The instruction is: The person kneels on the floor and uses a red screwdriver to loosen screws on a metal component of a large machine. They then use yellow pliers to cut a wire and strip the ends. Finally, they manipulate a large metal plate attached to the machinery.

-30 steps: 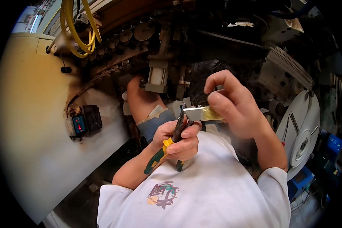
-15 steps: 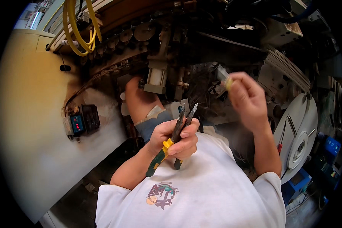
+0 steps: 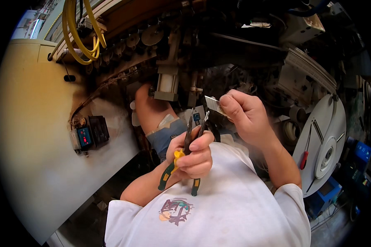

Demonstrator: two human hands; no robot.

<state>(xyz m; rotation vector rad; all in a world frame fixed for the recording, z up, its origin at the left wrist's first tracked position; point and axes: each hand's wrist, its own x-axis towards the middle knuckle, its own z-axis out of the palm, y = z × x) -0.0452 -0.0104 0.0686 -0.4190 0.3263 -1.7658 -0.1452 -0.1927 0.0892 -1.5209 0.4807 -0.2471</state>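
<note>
1. Since the earlier frame, the right hand (image 3: 245, 117) is showing a shift down and to the left, bringing its flat, pale grey strip (image 3: 214, 105) close to the pliers; the left hand (image 3: 193, 155) is keeping nearly the same place.
2. Right hand: thumb and curled fingers are pinching the strip at one end; the free end is pointing up and to the left.
3. Left hand: fingers are wrapping around the pliers with dark metal jaws and green-and-yellow handles (image 3: 179, 158), in front of the white T-shirt (image 3: 235, 197). The jaws are standing apart, tips pointing upward; the handles are spreading below the fist.
4. The strip is hovering just above the plier tips as seen from the head; no contact is showing.
5. Left side: a small control box with a blue face and red lit digits (image 3: 85, 137) is sitting on the large cream-coloured counter (image 3: 37, 144), a black box (image 3: 98, 131) just beside it.
6. Right side: a red-handled screwdriver (image 3: 304, 160) is lying against a large white disc (image 3: 333, 123).
7. Beyond the hands, a pale cylinder with metal end blocks (image 3: 166, 84) is standing near the bare left leg (image 3: 152, 109); the machinery around it is appearing too dark to resolve.
</note>
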